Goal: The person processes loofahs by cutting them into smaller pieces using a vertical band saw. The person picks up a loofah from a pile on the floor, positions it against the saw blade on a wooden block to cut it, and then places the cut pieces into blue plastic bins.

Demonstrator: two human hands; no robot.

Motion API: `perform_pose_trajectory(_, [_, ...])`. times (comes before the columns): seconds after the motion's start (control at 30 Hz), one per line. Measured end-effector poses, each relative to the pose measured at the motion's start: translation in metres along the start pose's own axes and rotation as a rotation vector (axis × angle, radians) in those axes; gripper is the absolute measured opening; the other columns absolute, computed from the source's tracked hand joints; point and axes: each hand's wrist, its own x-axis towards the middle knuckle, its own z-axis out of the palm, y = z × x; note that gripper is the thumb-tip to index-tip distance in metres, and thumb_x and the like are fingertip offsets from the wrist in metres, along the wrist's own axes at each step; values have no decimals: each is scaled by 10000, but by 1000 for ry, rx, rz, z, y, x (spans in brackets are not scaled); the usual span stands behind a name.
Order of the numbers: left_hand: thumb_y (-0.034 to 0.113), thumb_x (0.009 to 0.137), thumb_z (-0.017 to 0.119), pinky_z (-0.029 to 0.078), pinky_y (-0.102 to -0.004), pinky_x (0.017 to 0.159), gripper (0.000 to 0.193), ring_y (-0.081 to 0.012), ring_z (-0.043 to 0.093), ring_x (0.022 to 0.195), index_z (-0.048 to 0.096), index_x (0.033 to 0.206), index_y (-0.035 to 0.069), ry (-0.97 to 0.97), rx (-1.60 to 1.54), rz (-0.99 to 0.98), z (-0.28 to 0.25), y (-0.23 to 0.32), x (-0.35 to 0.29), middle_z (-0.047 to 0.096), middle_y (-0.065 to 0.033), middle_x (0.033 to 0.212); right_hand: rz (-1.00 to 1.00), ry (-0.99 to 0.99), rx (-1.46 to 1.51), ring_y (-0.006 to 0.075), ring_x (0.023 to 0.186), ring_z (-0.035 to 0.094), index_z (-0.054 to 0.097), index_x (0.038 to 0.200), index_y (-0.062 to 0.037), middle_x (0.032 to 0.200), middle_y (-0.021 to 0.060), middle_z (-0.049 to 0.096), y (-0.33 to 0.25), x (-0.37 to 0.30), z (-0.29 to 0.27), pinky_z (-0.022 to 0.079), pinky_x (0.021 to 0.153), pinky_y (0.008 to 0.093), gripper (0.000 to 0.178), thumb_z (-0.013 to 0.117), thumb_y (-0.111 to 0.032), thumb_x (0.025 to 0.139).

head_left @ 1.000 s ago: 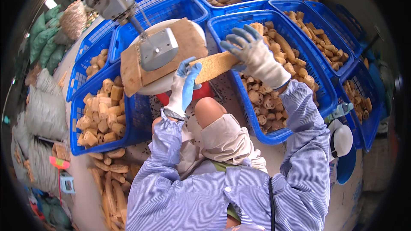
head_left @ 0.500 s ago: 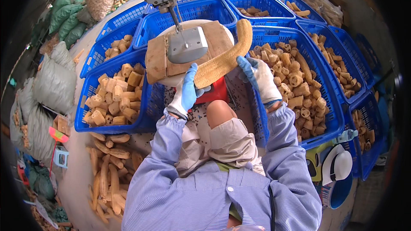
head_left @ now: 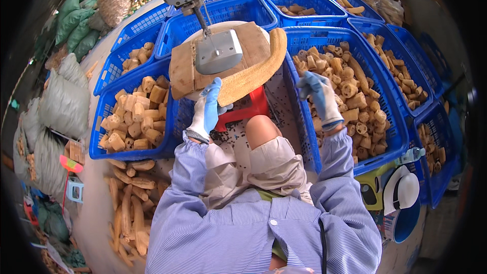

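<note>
My left hand (head_left: 207,107), in a white and blue work glove, grips the lower end of a long, curved dried loofah (head_left: 251,77). The loofah slants up to the right, in front of the machine's table, and its far end curves upward. My right hand (head_left: 322,97), gloved alike, is apart from it, above the left side of the right blue basket (head_left: 310,144). Its fingers are half curled and apart, with nothing visible in them. Just beyond the loofah stands a machine with a grey metal plate (head_left: 219,53) on a wooden top (head_left: 182,73) and a thin upright blade or needle.
Cut loofah pieces (head_left: 350,90) fill the right basket; more lie in the left basket (head_left: 96,147). Whole loofahs (head_left: 134,213) are heaped on the floor at lower left. A red stool (head_left: 258,102) stands before my knees. Further blue baskets surround the machine; sacks (head_left: 66,99) line the left.
My right hand has let go of the loofah and moved right, over the basket. My left hand has shifted slightly left with the loofah still in it.
</note>
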Motion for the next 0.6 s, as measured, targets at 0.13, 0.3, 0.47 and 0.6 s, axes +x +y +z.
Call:
perform_pose_trajectory(0.13, [447, 937, 683, 557, -268, 703, 524, -100, 621, 1025, 581, 1296, 80, 22, 53, 252, -17, -2, 4, 640, -23, 1117, 162, 227, -263, 128, 581, 609, 735, 1035, -39, 690, 57, 684, 61, 10, -88, 491, 584, 262, 347, 609, -354, 963])
perform_pose_trajectory(0.3, [256, 914, 742, 431, -314, 1054, 618, -189, 561, 1170, 471, 1429, 46, 7, 24, 447, -50, 0, 2, 572, -100, 1300, 58, 316, -1450, 317, 1004, 679, 624, 1300, -79, 1122, 169, 695, 78, -7, -88, 531, 894, 376, 464, 721, -170, 855])
perform_pose_trajectory(0.47, [269, 911, 745, 437, -317, 1047, 651, -198, 526, 1227, 450, 1446, 43, 84, 110, 505, -78, -10, 13, 533, -112, 1354, 265, 252, -829, 202, 759, 667, 742, 972, -34, 1028, 91, 686, 45, 26, -32, 517, 733, 310, 252, 733, -277, 905])
perform_pose_trajectory(0.6, [318, 907, 748, 446, -305, 1038, 657, -192, 540, 1210, 468, 1436, 47, 108, 115, 499, -90, -4, 13, 543, -106, 1347, -180, 13, -594, 154, 1051, 646, 456, 1454, -37, 1369, 71, 580, 57, 65, 16, 531, 884, 297, 702, 794, -112, 844])
